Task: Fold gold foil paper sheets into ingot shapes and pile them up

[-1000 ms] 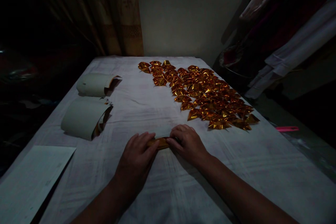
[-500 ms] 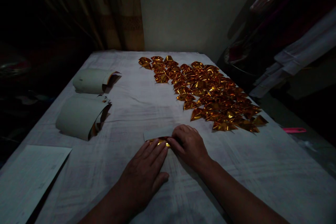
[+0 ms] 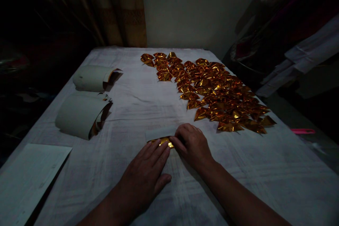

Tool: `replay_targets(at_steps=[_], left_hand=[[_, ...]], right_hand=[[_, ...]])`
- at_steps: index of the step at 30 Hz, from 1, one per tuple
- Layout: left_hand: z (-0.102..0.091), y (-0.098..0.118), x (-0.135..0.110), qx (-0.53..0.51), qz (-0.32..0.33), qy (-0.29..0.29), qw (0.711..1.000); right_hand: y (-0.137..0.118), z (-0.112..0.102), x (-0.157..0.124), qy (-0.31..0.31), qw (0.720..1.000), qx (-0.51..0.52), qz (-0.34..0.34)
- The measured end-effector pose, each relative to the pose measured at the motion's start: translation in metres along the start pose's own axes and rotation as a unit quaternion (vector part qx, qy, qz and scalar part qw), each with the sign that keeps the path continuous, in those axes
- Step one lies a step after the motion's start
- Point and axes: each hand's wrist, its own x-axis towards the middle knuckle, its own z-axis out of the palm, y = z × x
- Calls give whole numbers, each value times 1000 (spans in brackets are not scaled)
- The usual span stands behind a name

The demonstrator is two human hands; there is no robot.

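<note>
1. The left hand (image 3: 147,171), low and just left of the frame's centre, lies flat and spread, its fingers extended side by side with their tips pressed down and the thumb held apart; it grips nothing.
2. The right hand (image 3: 193,144), just right of lower centre, is curled, its thumb on the near side and its fingers bent over; whether it pinches the paper is hidden.
3. Under the left fingertips and against the right thumb, just below the frame's centre, is a partly folded, shiny gold foil sheet (image 3: 167,141), with a flat, pale grey strip (image 3: 160,133) along its far edge.
4. From upper centre to right of centre spread many crumpled-looking, pointed gold foil pieces (image 3: 212,91), close together and overlapping.
5. Left of centre lie two curved, grey-backed stacks, the far stack (image 3: 90,77) above the near stack (image 3: 75,114), both bent into arches.
6. At lower left is a flat, pale rectangular board (image 3: 34,173).
7. All these rest on a counter (image 3: 278,183) covered with whitish plaid cloth.
8. A brown patterned curtain (image 3: 127,10) hangs at upper left; a pink handle (image 3: 303,131) shows at the right.
</note>
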Motion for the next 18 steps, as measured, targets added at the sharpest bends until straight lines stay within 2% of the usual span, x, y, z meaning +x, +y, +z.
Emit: replay_targets(at_steps=[6, 12, 15, 18], left_hand=[[2, 0, -1, 13, -7, 4, 1000], [2, 0, -1, 16, -7, 8, 1000], [0, -1, 1, 23, 1, 7, 1000], [-1, -1, 1, 23, 7, 2, 1000]], right_hand=[[2, 2, 1, 14, 1000, 2, 11], [11, -7, -1, 71, 992, 103, 22], [12, -12, -5, 64, 991, 119, 26], [9, -13, -8, 32, 993, 110, -8]])
